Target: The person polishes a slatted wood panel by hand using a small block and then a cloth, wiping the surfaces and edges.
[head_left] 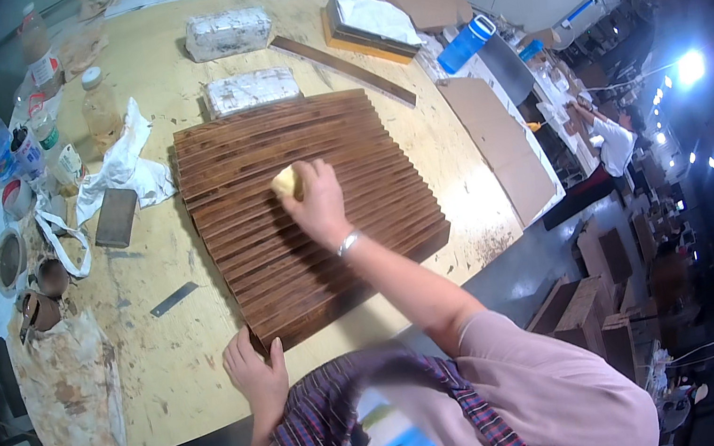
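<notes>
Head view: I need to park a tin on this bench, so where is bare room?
Bare plywood lies near the table edge right of the slatted wood panel, and between the panel and the small metal blade. The far-left side is crowded with bottles, rags and cups. The left hand steadies the panel's near corner.

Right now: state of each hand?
Left hand: open, resting flat on the near corner of the slatted wooden panel, holding nothing.
Right hand: closed on a yellow sponge, pressed onto the panel.
</notes>
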Available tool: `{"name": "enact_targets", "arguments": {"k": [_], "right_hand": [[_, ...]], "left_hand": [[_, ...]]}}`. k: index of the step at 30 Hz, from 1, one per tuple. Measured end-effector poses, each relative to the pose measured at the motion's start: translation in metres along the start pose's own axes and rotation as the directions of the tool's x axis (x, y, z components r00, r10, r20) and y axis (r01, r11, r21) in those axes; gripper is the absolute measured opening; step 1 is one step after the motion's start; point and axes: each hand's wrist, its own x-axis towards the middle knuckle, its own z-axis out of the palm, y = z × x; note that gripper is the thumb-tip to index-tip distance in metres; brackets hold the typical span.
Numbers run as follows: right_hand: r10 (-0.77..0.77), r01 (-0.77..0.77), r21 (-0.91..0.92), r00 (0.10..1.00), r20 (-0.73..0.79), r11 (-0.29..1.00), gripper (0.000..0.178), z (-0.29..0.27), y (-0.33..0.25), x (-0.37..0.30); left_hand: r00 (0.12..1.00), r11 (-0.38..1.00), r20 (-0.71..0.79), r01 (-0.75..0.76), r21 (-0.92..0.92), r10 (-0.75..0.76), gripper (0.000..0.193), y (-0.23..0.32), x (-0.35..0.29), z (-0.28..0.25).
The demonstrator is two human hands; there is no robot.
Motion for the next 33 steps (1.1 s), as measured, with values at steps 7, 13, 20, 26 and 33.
{"name": "enact_targets", "arguments": {"k": [7, 13, 20, 26, 33], "right_hand": [[-0.264, 0.209, 0.256, 0.943, 0.203, 0.944, 0.033, 0.036, -0.061, -0.023], [-0.135, 0.123, 0.113, 0.985, 0.104, 0.986, 0.035, 0.015, -0.021, 0.018], [-0.151, 0.113, 0.147, 0.946, 0.286, 0.983, 0.025, 0.046, -0.035, 0.03], [-0.289, 0.255, 0.269, 0.953, 0.092, 0.929, 0.032, 0.049, -0.062, 0.03], [-0.013, 0.018, -0.034, 0.99, 0.142, 0.999, 0.028, 0.055, 0.009, 0.07]], "left_hand": [[1.0, 1.0, 0.012, 0.006, 0.019, -0.006, 0.057, 0.002, 0.002, -0.001], [1.0, 1.0, 0.005, 0.004, 0.014, -0.004, 0.056, 0.006, 0.005, -0.005], [1.0, 1.0, 0.014, 0.011, 0.008, -0.011, 0.056, 0.006, 0.003, -0.004], [1.0, 1.0, 0.009, 0.005, 0.005, -0.005, 0.057, 0.009, 0.008, -0.002], [1.0, 1.0, -0.015, -0.006, 0.013, 0.007, 0.058, -0.002, 0.0, 0.005]]}}
